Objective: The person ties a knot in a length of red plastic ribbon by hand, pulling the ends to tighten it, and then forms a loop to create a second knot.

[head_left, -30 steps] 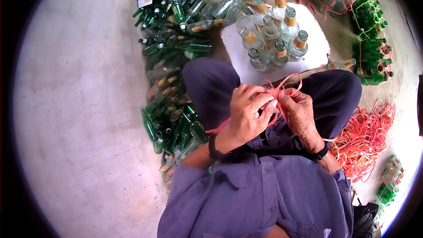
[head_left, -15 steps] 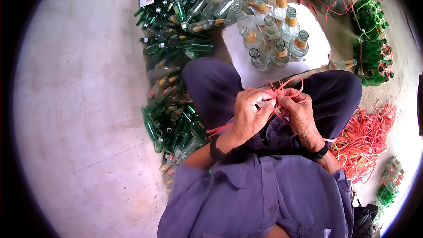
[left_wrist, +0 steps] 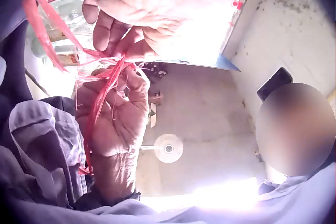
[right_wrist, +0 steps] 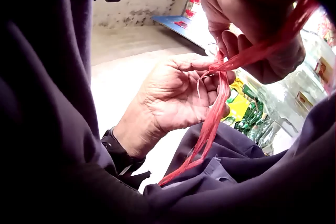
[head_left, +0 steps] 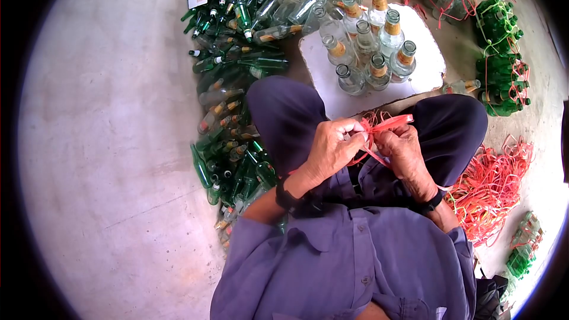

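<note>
Both hands meet above the lap, working at red plastic strips point(head_left: 391, 123) that gather into a knot between them. The left hand point(head_left: 335, 151) pinches the strips between thumb and fingers. Close beside it, the right hand point(head_left: 404, 153) also pinches them, its fingers curled. In the left wrist view a red loop point(left_wrist: 47, 29) sticks out past the fingers, and strands cross in front of the right hand point(left_wrist: 118, 119). The right wrist view has red strands point(right_wrist: 212, 121) hanging across the palm of the left hand point(right_wrist: 176, 92).
Several clear bottles point(head_left: 378, 71) stand on a white board point(head_left: 341, 104) in front of the knees. Green and clear bottles point(head_left: 237, 121) lie heaped at the left. A red strip pile point(head_left: 489, 192) lies at the right, with tied green bottles point(head_left: 501, 80) beyond it.
The round loop above the hands has become a flatter, straighter band pointing right. The left hand and forearm have shifted slightly, and the strand beside the left forearm is now mostly out of view.
</note>
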Available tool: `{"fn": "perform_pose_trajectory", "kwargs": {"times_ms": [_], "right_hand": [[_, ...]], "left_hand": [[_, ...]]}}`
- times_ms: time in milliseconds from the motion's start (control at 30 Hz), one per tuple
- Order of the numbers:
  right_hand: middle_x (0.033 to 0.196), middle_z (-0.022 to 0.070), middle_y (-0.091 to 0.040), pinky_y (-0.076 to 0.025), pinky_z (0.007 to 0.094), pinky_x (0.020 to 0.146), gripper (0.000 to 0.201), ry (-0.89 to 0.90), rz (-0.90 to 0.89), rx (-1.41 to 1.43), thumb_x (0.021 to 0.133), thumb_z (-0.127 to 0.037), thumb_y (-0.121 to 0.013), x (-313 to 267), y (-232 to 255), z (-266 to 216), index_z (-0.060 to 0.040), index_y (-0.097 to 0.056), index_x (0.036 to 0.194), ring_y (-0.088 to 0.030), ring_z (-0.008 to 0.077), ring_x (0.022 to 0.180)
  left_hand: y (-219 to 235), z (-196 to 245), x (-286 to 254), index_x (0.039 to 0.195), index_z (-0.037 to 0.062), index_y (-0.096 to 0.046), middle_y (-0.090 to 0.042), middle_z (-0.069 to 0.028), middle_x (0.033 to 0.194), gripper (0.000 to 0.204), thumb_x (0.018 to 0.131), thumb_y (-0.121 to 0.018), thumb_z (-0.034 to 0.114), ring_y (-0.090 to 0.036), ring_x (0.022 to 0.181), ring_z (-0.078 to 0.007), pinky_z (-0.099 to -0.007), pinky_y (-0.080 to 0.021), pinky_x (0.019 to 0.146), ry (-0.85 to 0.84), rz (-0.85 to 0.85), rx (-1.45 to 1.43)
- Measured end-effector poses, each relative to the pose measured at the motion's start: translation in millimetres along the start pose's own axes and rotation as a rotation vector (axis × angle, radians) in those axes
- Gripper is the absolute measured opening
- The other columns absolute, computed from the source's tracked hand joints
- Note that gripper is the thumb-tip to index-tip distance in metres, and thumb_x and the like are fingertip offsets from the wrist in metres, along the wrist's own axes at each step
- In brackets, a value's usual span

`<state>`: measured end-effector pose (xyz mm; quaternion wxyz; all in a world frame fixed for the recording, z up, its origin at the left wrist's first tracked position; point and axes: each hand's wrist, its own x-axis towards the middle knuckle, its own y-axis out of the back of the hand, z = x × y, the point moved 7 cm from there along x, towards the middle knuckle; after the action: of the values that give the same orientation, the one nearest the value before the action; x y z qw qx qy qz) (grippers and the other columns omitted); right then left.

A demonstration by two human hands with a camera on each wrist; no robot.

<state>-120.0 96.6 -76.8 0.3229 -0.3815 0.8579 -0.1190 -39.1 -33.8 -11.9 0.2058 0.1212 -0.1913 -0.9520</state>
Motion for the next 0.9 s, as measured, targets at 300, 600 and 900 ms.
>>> {"fn": "perform_pose_trajectory", "kwargs": {"times_ms": [300,600,900], "right_hand": [[0.071,-0.0003,-0.06,-0.039,0.0218,0.06,0.008,-0.089,-0.048,0.254,0.083,-0.002,-0.061,8,3,10,0.0023,-0.068,0.083,-0.048,0.0065,0.063],[0.076,0.0011,-0.065,-0.042,0.0231,0.056,0.014,-0.08,-0.106,0.214,0.087,-0.007,-0.068,-1,-5,-1,0.0052,-0.07,0.094,-0.052,0.0074,0.06],[0.077,0.0028,-0.066,-0.049,0.0241,0.066,0.01,-0.07,-0.102,0.226,0.087,-0.006,-0.07,3,5,11,0.0043,-0.07,0.089,-0.059,0.0086,0.068]], "left_hand": [[-8,-11,6,0.079,-0.0051,-0.063,-0.06,-0.0053,0.063,0.018,0.086,-0.061,0.011,-0.051,0.06,-0.0063,-0.0273,-0.043,0.054,0.138,-0.116,-0.178],[-12,-16,6,0.085,-0.0046,-0.061,-0.063,-0.0027,0.072,0.018,0.092,-0.058,0.012,-0.052,0.067,-0.0059,-0.025,-0.045,0.061,0.205,-0.17,-0.275],[-16,-18,7,0.088,-0.0049,-0.062,-0.066,-0.0075,0.074,0.017,0.092,-0.059,0.012,-0.058,0.067,-0.008,-0.0268,-0.048,0.061,0.19,-0.171,-0.203]]}}
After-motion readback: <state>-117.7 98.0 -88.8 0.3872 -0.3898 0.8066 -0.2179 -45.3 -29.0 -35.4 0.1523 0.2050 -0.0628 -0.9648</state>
